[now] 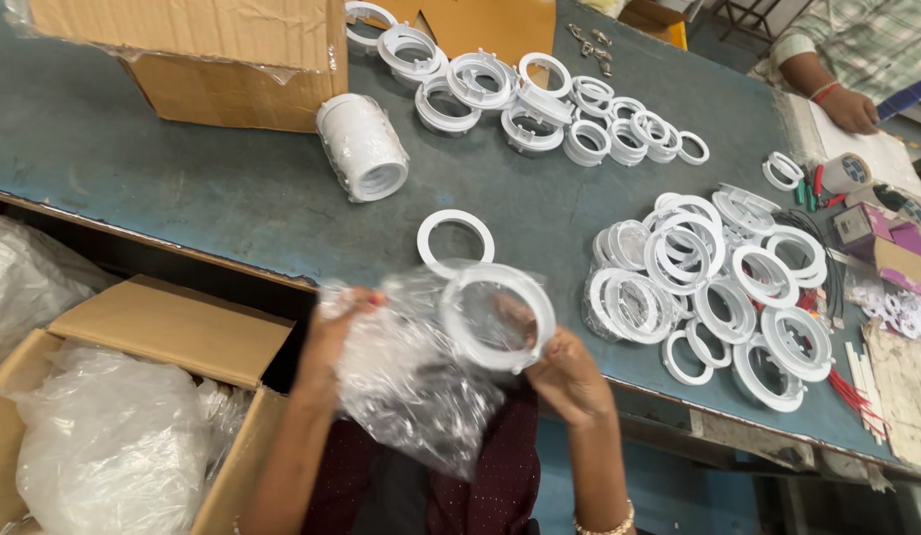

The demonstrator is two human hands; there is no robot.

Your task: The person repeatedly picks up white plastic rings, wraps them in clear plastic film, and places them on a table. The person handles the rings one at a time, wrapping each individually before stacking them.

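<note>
White plastic ring (pixel 497 317) sits in a clear plastic bag (pixel 411 367), held just over the near table edge, bottom centre of view. Right hand (pixel 569 376) at 4 o'clock of the ring, fingers clamped on the ring's rim through the bag. Left hand (pixel 332 332) at 9 o'clock, pinching the bag's crumpled edge. Loose flat white ring (pixel 456 241) on the blue-grey table (pixel 233 188) at 12 o'clock, just beyond the bag. Wrapped stack of rings (pixel 362 147) lying on its side at 11 o'clock, beside a cardboard box (pixel 213 59). Pile of ring parts (pixel 718 287) at 3 o'clock; another scatter of white ring housings (pixel 540 104) at 1 o'clock, further off. Open carton with plastic liner (pixel 114 446) at 8 o'clock, below the table. Another person's hand (pixel 849 109) rests at far 2 o'clock.
</note>
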